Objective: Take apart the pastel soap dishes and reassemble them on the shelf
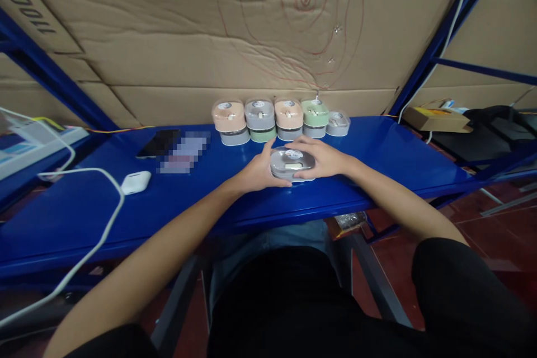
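A small grey oval box with a clear lid sits on the blue table near its front edge, a round label and a pale clasp-like piece on its top. My left hand curves round the box's left side, thumb along the near edge. From the right, my right hand grips the box, fingers over its back and right side. Behind my hands stand similar lidded boxes in two layers, with pink, grey and green ones on top. A single grey box ends the row at the right.
On the left of the blue table lie a dark phone, a blurred-out item and a white earbud case. A white cable loops past the left edge. Cardboard closes off the back between blue posts.
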Demonstrator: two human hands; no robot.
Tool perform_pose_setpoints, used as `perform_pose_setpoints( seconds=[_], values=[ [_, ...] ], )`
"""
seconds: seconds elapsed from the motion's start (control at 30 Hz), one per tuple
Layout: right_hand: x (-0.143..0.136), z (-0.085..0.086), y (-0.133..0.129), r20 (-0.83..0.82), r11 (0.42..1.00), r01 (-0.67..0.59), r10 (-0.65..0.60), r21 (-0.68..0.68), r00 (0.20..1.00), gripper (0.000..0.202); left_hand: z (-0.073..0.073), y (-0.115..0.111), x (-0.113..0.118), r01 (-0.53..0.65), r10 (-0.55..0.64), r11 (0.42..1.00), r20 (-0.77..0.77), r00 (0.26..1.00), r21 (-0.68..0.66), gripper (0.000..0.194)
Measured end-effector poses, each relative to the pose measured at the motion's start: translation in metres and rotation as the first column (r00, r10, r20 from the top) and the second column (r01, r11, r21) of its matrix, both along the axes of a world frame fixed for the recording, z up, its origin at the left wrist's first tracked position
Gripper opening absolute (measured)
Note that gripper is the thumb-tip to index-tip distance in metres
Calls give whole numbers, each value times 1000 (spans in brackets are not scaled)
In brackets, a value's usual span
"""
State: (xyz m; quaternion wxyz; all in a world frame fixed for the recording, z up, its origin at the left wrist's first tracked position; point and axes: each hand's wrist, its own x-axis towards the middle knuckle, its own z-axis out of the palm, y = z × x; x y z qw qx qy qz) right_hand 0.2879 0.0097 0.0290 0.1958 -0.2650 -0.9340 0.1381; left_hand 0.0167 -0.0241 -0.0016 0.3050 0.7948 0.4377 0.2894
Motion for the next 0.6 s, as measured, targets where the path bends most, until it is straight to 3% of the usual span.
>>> perform_pose_setpoints(
  seconds=[0.4, 0.5, 0.6],
  values=[
    [6, -7, -6, 20, 999, 27, -27, 23, 999, 95, 4, -1, -4, 0, 0, 1000, -59, 998, 2, 136],
    [35, -10, -19, 13, 994, 96, -97, 53, 995, 91, 6, -3, -2, 15, -15, 1000, -69, 997, -5, 131],
    [91, -14, -34, -7, 962, 261, -261, 79, 965, 89, 8, -5, -1, -3, 2, 1000, -101, 995, -8, 124]
  ],
)
